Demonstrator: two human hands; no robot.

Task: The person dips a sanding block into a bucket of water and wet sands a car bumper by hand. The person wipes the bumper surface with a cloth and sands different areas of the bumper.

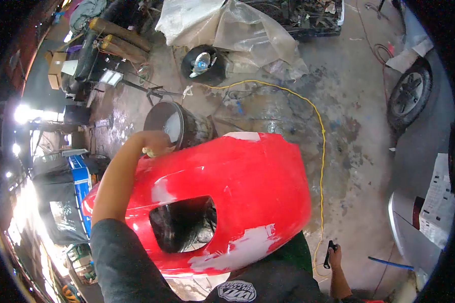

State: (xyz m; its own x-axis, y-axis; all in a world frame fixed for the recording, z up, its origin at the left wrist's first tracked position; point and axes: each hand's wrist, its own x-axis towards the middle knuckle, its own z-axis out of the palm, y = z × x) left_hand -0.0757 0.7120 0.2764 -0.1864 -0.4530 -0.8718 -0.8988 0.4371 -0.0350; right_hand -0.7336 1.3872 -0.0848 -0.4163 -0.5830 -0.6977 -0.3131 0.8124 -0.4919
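A large red body panel, curved and glossy, lies tilted in front of my torso. Grey-white patches mark its surface, and a rounded opening is cut through it. My left hand is at the panel's upper left edge, beside a dark bucket. Its fingers are closed on a pale yellow piece, mostly hidden by the hand. Out to the lower right, my right hand is wrapped round a slim black object, apart from the panel; its exact kind is unclear.
A yellow cord curves across the wet, stained concrete floor. Ahead stand a black container and a plastic sheet. A wheel and a silver car panel are on the right. A work light stands left.
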